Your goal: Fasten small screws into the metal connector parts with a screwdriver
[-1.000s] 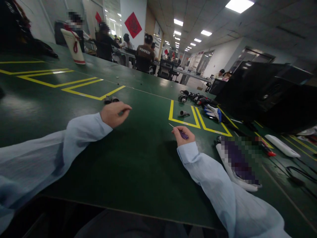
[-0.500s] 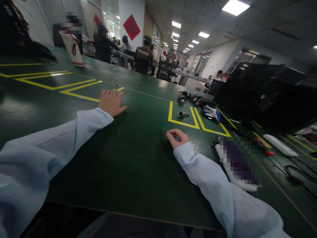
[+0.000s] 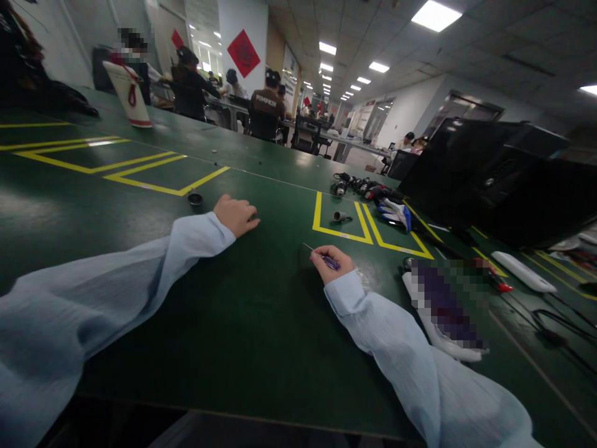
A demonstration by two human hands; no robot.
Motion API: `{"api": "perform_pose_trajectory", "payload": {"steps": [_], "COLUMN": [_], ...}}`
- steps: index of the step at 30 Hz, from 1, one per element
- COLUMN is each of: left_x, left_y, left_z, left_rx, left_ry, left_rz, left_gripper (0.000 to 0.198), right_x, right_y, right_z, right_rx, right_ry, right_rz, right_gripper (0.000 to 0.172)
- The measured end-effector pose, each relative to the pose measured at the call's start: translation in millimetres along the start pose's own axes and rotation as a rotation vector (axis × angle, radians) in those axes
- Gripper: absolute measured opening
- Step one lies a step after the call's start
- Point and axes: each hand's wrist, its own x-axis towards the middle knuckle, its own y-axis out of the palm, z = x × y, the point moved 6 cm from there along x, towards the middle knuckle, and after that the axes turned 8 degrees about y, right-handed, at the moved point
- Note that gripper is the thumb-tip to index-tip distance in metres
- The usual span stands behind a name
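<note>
My left hand (image 3: 236,215) rests on the green table (image 3: 261,311) with its fingers curled under; what they hold, if anything, is hidden. A small dark round part (image 3: 194,199) lies just to its left, near the corner of a yellow line. My right hand (image 3: 332,262) is closed on a thin screwdriver with a purple handle (image 3: 326,260), whose tip points up and left. A small metal cylinder (image 3: 342,216) lies inside the yellow box beyond my right hand.
A heap of dark metal parts (image 3: 359,184) and white-and-blue gloves (image 3: 396,213) lie at the right. Large black cases (image 3: 494,180) stand behind them. A white paper bag (image 3: 128,93) is at the far left. People sit at tables in the back.
My left hand reached forward flat over the small parts by the yellow line, then drew back to the right with fingers curled. One dark round part stays there. My right hand barely moved.
</note>
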Motion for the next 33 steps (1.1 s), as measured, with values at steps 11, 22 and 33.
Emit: {"api": "perform_pose_trajectory", "payload": {"steps": [11,22,33], "left_x": [-58,-53,-59], "left_y": [-12.2,-12.2,-6.6], "left_z": [-101,-96,-107], "left_rx": [-0.442,-0.594,-0.658], "left_ry": [0.476,0.357,0.447], "left_rz": [0.417,0.138,0.166], "left_gripper": [0.061,0.038,0.021], "right_x": [-25,-39,-68], "right_y": [-20,-19,-4], "right_z": [11,38,81], "right_rx": [0.54,0.423,-0.118], "right_ry": [0.274,0.102,-0.483], "right_rz": [0.052,0.213,0.29], "right_gripper": [0.019,0.026,0.008]}}
